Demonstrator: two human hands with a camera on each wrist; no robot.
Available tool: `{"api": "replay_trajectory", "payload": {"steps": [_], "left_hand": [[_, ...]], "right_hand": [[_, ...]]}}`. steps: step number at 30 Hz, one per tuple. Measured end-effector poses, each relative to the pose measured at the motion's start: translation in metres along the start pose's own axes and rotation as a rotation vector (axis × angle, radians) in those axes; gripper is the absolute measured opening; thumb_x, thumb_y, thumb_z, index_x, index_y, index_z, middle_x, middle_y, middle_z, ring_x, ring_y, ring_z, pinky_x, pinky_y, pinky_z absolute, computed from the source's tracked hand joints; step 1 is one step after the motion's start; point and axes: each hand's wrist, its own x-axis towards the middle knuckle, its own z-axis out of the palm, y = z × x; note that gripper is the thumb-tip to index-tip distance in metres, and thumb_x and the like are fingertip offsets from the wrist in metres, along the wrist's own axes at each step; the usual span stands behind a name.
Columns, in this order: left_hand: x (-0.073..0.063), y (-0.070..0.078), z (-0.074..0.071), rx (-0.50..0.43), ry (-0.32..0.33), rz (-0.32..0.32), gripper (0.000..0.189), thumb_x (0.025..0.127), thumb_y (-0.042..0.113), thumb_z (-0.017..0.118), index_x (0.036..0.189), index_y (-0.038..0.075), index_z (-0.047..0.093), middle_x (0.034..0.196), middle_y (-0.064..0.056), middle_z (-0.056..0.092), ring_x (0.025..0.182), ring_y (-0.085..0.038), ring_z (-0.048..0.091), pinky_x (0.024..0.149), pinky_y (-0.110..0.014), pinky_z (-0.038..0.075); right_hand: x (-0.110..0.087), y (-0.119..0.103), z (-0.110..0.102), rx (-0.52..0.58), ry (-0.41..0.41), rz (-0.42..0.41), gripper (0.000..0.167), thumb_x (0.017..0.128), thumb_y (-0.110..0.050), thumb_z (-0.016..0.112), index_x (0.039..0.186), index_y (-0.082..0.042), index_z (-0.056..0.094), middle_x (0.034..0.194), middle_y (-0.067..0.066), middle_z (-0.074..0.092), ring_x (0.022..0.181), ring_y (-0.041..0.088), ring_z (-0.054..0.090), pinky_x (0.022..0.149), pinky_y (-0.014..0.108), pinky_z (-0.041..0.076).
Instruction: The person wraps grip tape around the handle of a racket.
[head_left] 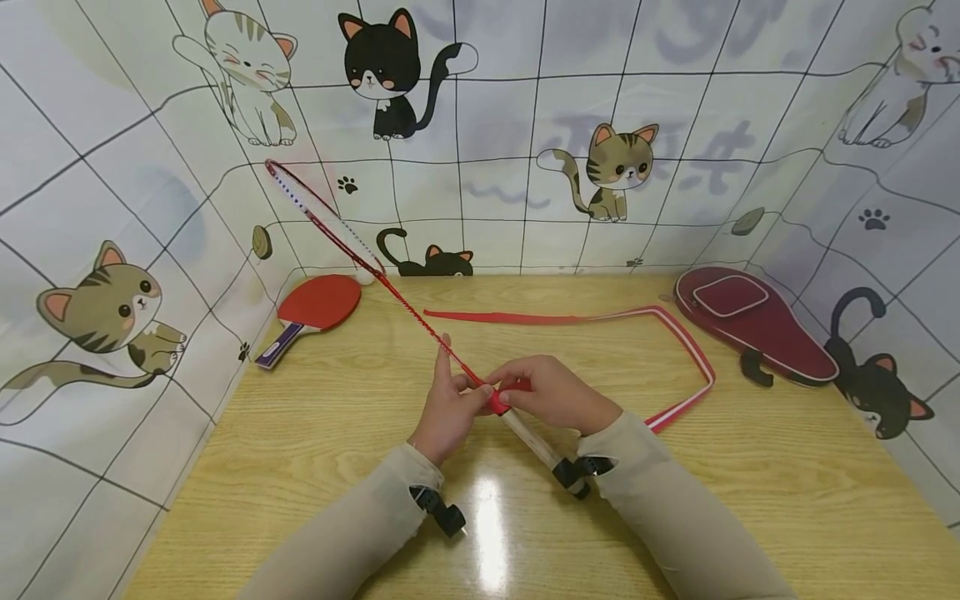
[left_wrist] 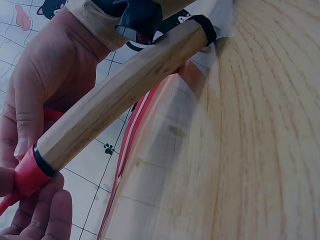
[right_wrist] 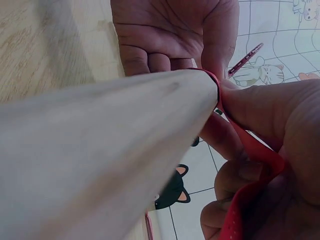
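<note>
A badminton racket (head_left: 411, 310) slants across the head view, its strung head up at the far left and its bare wooden handle (head_left: 531, 435) toward me. My left hand (head_left: 448, 410) holds it at the red cone where the shaft meets the handle. At the handle's top, my right hand (head_left: 558, 393) pinches red grip tape (right_wrist: 255, 148). In the right wrist view this tape runs from the handle's edge into the curled right fingers. The left thumb and fingers lie around the cone (left_wrist: 31, 175) in the left wrist view. Black bands ring both handle ends.
A long red strip with a white line (head_left: 690, 342) bends across the table, partly hidden behind the right sleeve. A red table tennis bat (head_left: 321, 302) lies at the left back, a white ball (head_left: 364, 276) beside it. A dark red racket case (head_left: 757, 325) lies at the right back.
</note>
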Motion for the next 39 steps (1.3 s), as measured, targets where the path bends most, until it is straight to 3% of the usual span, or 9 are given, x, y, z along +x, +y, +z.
{"api": "replay_trajectory", "payload": {"steps": [9, 17, 25, 30, 39], "left_hand": [[-0.0023, 0.0003, 0.0008, 0.11, 0.034, 0.067, 0.084, 0.105, 0.005, 0.061, 0.169, 0.022, 0.01, 0.115, -0.018, 0.07, 0.088, -0.024, 0.078, 0.08, -0.033, 0.062], [-0.0022, 0.0001, 0.0019, 0.185, 0.062, 0.108, 0.061, 0.104, 0.003, 0.062, 0.152, 0.01, 0.026, 0.117, -0.019, 0.071, 0.088, -0.025, 0.078, 0.078, -0.03, 0.059], [-0.0029, 0.0008, 0.0037, 0.152, 0.06, 0.071, 0.058, 0.105, 0.007, 0.055, 0.155, 0.019, 0.028, 0.104, -0.015, 0.068, 0.091, -0.027, 0.076, 0.085, -0.039, 0.062], [-0.0046, 0.0016, 0.0046, 0.158, 0.064, 0.029, 0.067, 0.104, 0.012, 0.061, 0.159, 0.027, 0.026, 0.099, -0.014, 0.071, 0.084, -0.025, 0.075, 0.083, -0.037, 0.062], [-0.0037, -0.0017, 0.0052, 0.103, 0.041, 0.026, 0.076, 0.103, 0.006, 0.063, 0.163, 0.024, 0.019, 0.094, -0.014, 0.071, 0.085, -0.021, 0.075, 0.086, -0.036, 0.062]], "right_hand": [[0.0014, 0.0008, 0.0038, 0.041, 0.036, -0.017, 0.029, 0.097, -0.008, 0.076, 0.125, -0.013, 0.076, 0.103, -0.004, 0.077, 0.095, 0.012, 0.072, 0.088, 0.035, 0.06], [0.0027, 0.0041, 0.0052, 0.024, 0.048, -0.024, 0.029, 0.096, -0.009, 0.076, 0.125, -0.014, 0.076, 0.102, -0.004, 0.076, 0.096, 0.013, 0.071, 0.089, 0.036, 0.06], [0.0014, 0.0012, 0.0038, 0.013, 0.07, -0.024, 0.029, 0.096, -0.007, 0.075, 0.124, -0.014, 0.077, 0.105, -0.003, 0.077, 0.096, 0.014, 0.071, 0.088, 0.038, 0.06], [0.0014, 0.0008, 0.0037, -0.002, 0.075, -0.026, 0.029, 0.096, -0.007, 0.076, 0.125, -0.014, 0.076, 0.107, -0.002, 0.078, 0.099, 0.014, 0.072, 0.09, 0.038, 0.059], [0.0012, 0.0016, 0.0032, -0.007, 0.053, -0.057, 0.028, 0.097, -0.009, 0.076, 0.124, -0.015, 0.077, 0.111, -0.002, 0.077, 0.102, 0.015, 0.072, 0.09, 0.036, 0.06]]}}
